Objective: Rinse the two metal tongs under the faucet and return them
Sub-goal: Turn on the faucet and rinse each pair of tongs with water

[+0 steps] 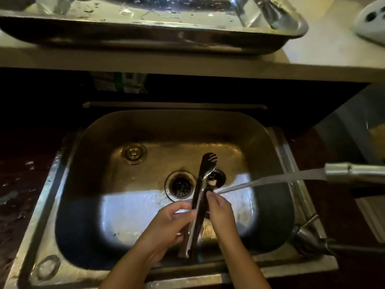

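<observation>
Fingers of the left hand [173, 223] curl around the shafts of the metal tongs [201, 197], while the right hand [220, 211] pinches them from the other side. The tongs point away over the drain [180, 186] of a steel sink [68, 163], just beside the water stream [260, 180] running from the faucet [354, 172] at right.

Metal tongs [200, 197] closed, under faucet [354, 172] stream
</observation>
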Tool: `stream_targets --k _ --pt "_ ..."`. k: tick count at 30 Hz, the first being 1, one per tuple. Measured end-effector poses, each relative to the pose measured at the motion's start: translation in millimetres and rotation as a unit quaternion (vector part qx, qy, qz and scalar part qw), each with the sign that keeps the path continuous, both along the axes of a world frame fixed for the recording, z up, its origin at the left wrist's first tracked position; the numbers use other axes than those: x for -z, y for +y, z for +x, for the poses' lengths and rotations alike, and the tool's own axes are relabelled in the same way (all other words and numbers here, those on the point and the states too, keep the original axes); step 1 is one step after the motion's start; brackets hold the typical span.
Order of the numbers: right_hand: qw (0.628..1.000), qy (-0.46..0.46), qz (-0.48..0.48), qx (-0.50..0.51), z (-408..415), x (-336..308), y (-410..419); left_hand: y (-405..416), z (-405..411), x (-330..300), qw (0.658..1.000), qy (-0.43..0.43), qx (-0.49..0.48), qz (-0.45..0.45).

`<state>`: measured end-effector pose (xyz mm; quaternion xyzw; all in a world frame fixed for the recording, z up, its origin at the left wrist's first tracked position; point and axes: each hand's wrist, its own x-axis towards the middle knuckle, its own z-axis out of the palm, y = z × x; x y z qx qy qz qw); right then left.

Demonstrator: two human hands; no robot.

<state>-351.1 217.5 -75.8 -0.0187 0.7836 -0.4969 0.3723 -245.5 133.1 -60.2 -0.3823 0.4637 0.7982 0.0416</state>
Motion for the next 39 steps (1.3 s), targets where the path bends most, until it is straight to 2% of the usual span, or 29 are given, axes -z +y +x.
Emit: stream_targets --k 3,7,10,11,13,15,16,18,21,25,28,30,32,34,35,38,39 --pt "1.0 0.013 0.022 -0.002 1.0 -0.7 19.2 3.4 2.6 -5.4 0.999 -0.003 0.01 -0.03" --pt "0.986 0.136 0.098 -0.011 0.5 0.1 39.2 8.2 1.0 -12.9 0.999 0.008 0.032 -0.037" --pt "0.977 0.189 0.094 0.001 -1.8 -2.7 49.3 10.1 -3.4 -15.0 0.999 0.002 0.009 -0.034" --pt "0.965 0.245 0.091 -0.021 -2.7 -3.1 51.9 10.6 -4.1 -14.8 0.999 -0.005 0.002 -0.033" --pt "0.924 0.352 0.075 -0.129 -7.7 0.2 54.3 11.0 -5.1 -14.9 1.0 -0.007 -0.002 -0.029" --pt "0.877 0.395 0.068 -0.266 -20.4 3.1 50.0 10.8 -6.0 -16.0 1.0 0.0 0.003 -0.027" --pt "0.86 0.404 0.074 -0.303 -30.5 3.2 46.2 10.3 -5.9 -16.5 1.0 -0.002 0.005 -0.027" --pt "0.844 0.429 0.104 -0.305 -54.1 3.4 41.4 9.4 -4.9 -16.2 0.999 -0.007 0.012 -0.037" --pt "0.847 0.41 0.173 -0.291 -61.6 -2.5 46.4 6.9 -4.0 -13.0 0.998 0.003 0.021 -0.051" --pt "0.784 0.466 0.06 -0.405 -29.6 -7.1 64.6 2.3 -4.8 -8.5 0.998 0.019 0.032 -0.041" --pt "0.824 0.449 0.124 -0.323 -56.5 -15.8 55.1 1.2 -6.2 -2.0 0.999 0.021 0.043 -0.018" --pt "0.821 0.459 0.164 -0.298 -63.2 -19.1 51.3 1.1 -11.3 1.1 0.999 0.026 0.04 -0.003" --pt "0.801 0.458 0.107 -0.371 -47.1 -20.2 55.0 0.7 -19.6 1.1 0.998 0.037 0.043 -0.003" --pt "0.761 0.452 0.027 -0.465 -25.5 -17.2 69.4 -0.2 -28.0 1.6 0.998 0.047 0.05 -0.006" --pt "0.757 0.442 0.021 -0.481 -27.5 -17.8 72.3 -0.4 -31.7 2.4 0.997 0.051 0.054 -0.006" --pt "0.826 0.422 0.108 -0.357 -57.8 -20.0 62.9 0.8 -40.8 4.8 0.997 0.053 0.061 -0.001" --pt "0.83 0.431 0.135 -0.328 -60.3 -18.7 62.1 1.2 -43.6 5.1 0.997 0.052 0.058 0.0"
